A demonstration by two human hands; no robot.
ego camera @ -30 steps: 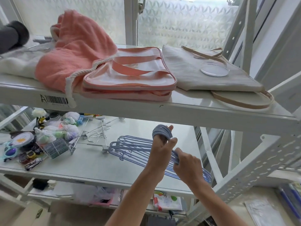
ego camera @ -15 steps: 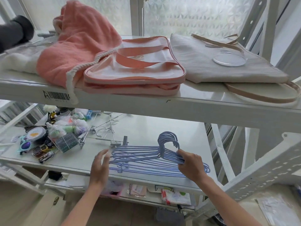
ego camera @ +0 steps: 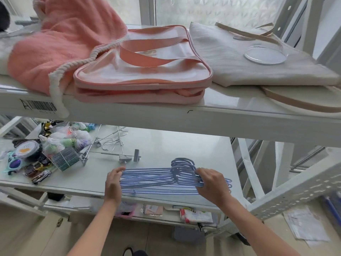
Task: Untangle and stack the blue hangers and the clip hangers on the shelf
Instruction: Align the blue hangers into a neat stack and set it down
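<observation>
the stacked hangers (ego camera: 158, 179) lie flat near the front edge of the lower shelf (ego camera: 184, 145), between the left hand (ego camera: 113, 183) and right hand (ego camera: 212, 183). clip hangers (ego camera: 118, 145) lie behind them, seemingly tangled; small clutter (ego camera: 46, 152) sits far left.

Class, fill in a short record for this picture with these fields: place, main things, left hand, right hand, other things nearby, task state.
place: middle shelf of a white rack
main things: blue hangers lying flat in a pile, hooks together
left hand: left hand touches the pile's left end, fingers fairly straight
right hand: right hand grips the pile beside the hooks
other things nearby: metal clip hangers behind the pile, loose and apart from it
task state: blue pile gathered; clip hangers not yet stacked
</observation>
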